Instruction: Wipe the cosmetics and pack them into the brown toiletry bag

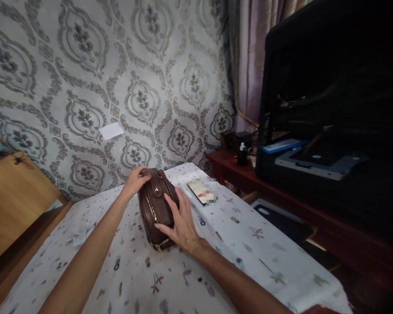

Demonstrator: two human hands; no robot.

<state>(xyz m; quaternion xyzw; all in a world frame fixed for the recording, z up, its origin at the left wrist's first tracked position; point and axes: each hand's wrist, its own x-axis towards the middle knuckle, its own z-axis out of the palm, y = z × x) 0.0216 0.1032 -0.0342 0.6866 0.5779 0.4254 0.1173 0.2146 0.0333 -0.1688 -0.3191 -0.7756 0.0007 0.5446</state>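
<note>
A dark brown leather handbag [152, 203] with gold zips and a round gold-centred stud rests on the patterned white sheet. My left hand [136, 181] grips its far left end, fingers curled over the top edge. Across the near right side lies my right hand [183, 224], its thumb and fingers holding the bag's body from either side; some fingertips are hidden behind it. Just right of the bag, a phone [199, 192] with a lit, partly blurred screen lies flat on the sheet.
A white sheet with plant prints [258, 261] covers the bed. On the right, a large black television [314, 100] stands on a red-brown cabinet [229, 168] beside a small dark bottle [242, 156]. At the left edge is a wooden board [16, 200]; the patterned wall [118, 65] rises behind.
</note>
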